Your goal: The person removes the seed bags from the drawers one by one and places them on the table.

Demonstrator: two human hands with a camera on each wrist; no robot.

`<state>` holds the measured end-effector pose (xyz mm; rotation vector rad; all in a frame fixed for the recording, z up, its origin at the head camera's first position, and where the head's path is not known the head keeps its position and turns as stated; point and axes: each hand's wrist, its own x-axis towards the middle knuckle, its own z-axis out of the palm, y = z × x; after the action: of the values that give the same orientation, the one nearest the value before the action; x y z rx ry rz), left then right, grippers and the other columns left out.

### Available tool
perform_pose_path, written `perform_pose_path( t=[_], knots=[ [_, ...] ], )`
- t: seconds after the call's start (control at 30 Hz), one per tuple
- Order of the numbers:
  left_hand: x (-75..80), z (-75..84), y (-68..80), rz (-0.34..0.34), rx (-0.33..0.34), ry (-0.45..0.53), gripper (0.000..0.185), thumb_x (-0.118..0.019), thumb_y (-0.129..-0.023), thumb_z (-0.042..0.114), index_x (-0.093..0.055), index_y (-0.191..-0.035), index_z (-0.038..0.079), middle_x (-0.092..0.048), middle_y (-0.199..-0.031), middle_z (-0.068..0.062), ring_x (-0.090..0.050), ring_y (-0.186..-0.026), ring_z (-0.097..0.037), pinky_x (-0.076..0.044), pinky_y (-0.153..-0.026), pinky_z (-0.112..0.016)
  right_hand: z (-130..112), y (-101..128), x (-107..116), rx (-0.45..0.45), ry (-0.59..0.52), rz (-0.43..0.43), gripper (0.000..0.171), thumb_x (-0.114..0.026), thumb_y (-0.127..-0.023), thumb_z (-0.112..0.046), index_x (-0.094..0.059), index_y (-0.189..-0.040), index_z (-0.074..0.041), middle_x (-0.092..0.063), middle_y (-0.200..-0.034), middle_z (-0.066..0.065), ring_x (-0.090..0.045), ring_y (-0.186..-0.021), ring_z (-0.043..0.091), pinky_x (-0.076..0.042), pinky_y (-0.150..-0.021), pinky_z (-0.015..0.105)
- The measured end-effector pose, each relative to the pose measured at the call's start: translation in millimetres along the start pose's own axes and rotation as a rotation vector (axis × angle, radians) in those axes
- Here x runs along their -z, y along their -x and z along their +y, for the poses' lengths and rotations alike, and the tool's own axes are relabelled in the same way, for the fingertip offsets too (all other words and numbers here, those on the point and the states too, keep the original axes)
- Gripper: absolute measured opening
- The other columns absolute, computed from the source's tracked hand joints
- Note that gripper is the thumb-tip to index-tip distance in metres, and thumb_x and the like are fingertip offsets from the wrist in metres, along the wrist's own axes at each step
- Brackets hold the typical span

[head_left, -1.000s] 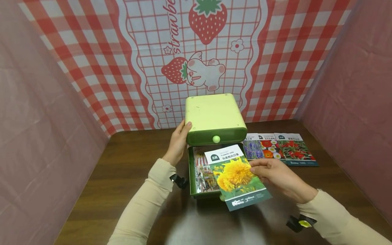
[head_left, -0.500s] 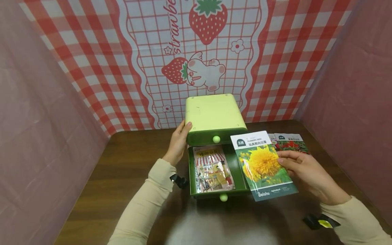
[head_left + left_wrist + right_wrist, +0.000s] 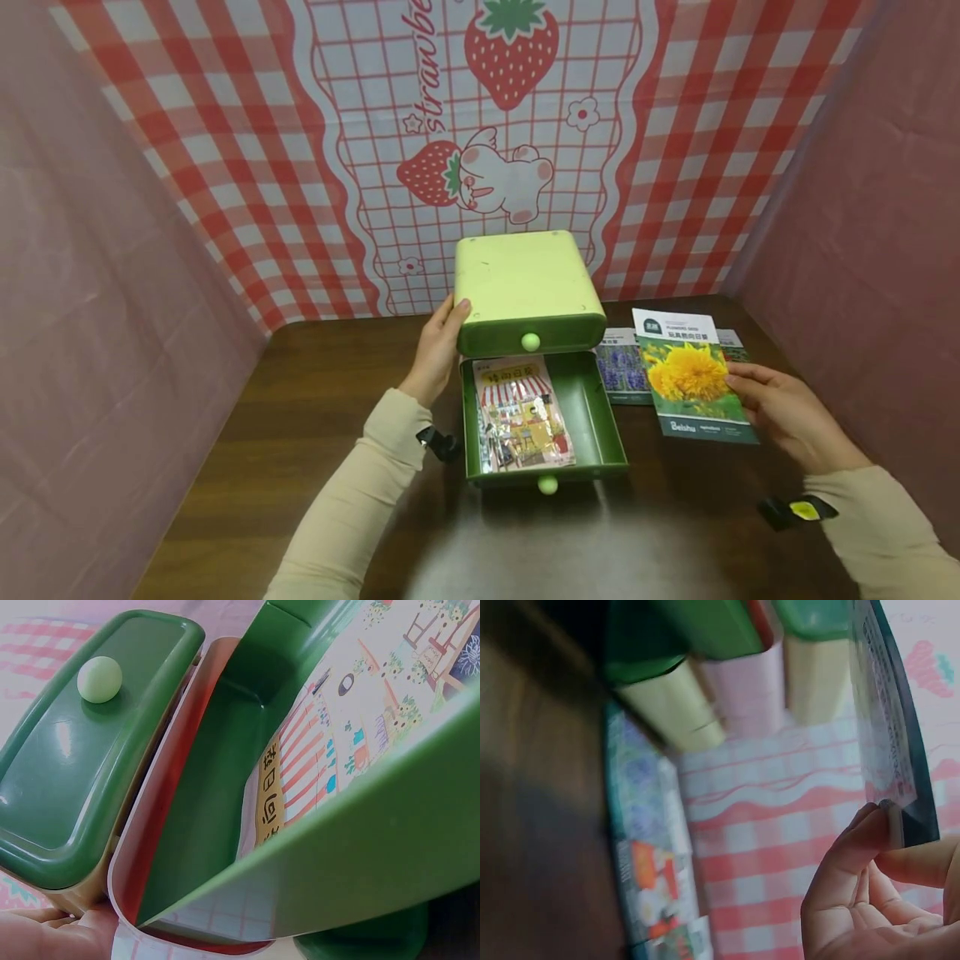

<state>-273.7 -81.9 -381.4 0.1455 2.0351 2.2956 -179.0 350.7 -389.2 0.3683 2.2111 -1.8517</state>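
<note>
In the head view, my right hand pinches the right edge of a seed packet with yellow flowers on it. The packet is over the packets at the back right and overlaps them in this view. My left hand rests against the left side of a small drawer cabinet with a light yellow top, its thumb at the front corner. Below the shut top drawer, a green drawer is pulled out. A pink seed packet with a striped awning picture lies in its left part.
A seed packet with purple flowers lies on the dark wooden table right of the cabinet. In the right wrist view, a packet with orange and white flowers lies beside it. A red checked cloth hangs behind.
The right hand has carried the yellow-flower packet right and back, from over the pulled-out drawer to over the packets at the right. The left hand and cabinet have stayed put.
</note>
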Motion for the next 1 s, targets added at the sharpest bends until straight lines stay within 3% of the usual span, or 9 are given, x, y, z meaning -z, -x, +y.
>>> perform_pose_path(
  t=[0.13,0.27,0.4,0.47,0.57,1.0],
  knots=[
    [-0.1,0.1,1.3,0.001,-0.005,-0.003,0.071,-0.048,-0.101,0.046,-0.017,-0.158,0.017,-0.023,-0.163,-0.006,-0.032,-0.146,-0.025,-0.028,-0.121,-0.039,17,-13,-2,0.017,0.102,0.033,0.038,-0.053,-0.1,-0.039,-0.052,-0.132,-0.018,-0.056,-0.087,-0.021,-0.056,-0.074,0.003,-0.054,-0.065,0.023],
    [0.0,-1.0,2.0,0.005,-0.012,0.006,0.073,-0.05,-0.1,0.048,-0.019,-0.158,0.017,-0.026,-0.162,-0.006,-0.034,-0.145,-0.024,-0.029,-0.12,-0.039,33,-23,-7,0.036,0.24,0.061,0.058,-0.049,-0.102,-0.038,-0.043,-0.142,0.003,-0.055,-0.093,-0.015,-0.055,-0.076,0.002,-0.055,-0.067,0.024],
    [-0.6,-1.6,2.6,0.013,-0.017,0.012,0.073,-0.051,-0.099,0.049,-0.021,-0.157,0.017,-0.028,-0.161,-0.006,-0.038,-0.143,-0.024,-0.032,-0.119,-0.04,46,-30,-14,0.043,0.373,0.061,0.062,-0.046,-0.103,-0.036,-0.038,-0.142,0.011,-0.062,-0.111,0.012,-0.058,-0.085,0.006,-0.055,-0.072,0.026],
    [-1.0,-1.6,2.9,0.016,-0.019,0.012,0.074,-0.052,-0.099,0.049,-0.021,-0.157,0.016,-0.029,-0.161,-0.006,-0.038,-0.143,-0.023,-0.032,-0.119,-0.04,52,-31,-17,0.031,0.417,0.047,0.061,-0.044,-0.104,-0.036,-0.038,-0.142,0.012,-0.056,-0.125,0.028,-0.061,-0.093,0.013,-0.056,-0.076,0.03],
    [-1.4,-2.0,3.0,0.018,-0.022,0.004,0.075,-0.052,-0.099,0.049,-0.021,-0.157,0.015,-0.028,-0.161,-0.006,-0.036,-0.144,-0.023,-0.031,-0.12,-0.039,58,-32,-22,0.011,0.425,0.031,0.06,-0.045,-0.104,-0.034,-0.039,-0.142,0.012,-0.048,-0.135,0.034,-0.062,-0.099,0.018,-0.057,-0.08,0.035],
    [-0.8,-0.4,3.5,0.005,-0.016,0.0,0.074,-0.05,-0.1,0.049,-0.018,-0.158,0.016,-0.023,-0.163,-0.005,-0.029,-0.147,-0.023,-0.027,-0.121,-0.039,69,-32,-45,0.067,0.483,0.012,0.044,-0.052,-0.099,-0.017,-0.051,-0.127,0.017,-0.064,-0.108,0.027,-0.061,-0.083,0.016,-0.058,-0.068,0.033]
  ],
)
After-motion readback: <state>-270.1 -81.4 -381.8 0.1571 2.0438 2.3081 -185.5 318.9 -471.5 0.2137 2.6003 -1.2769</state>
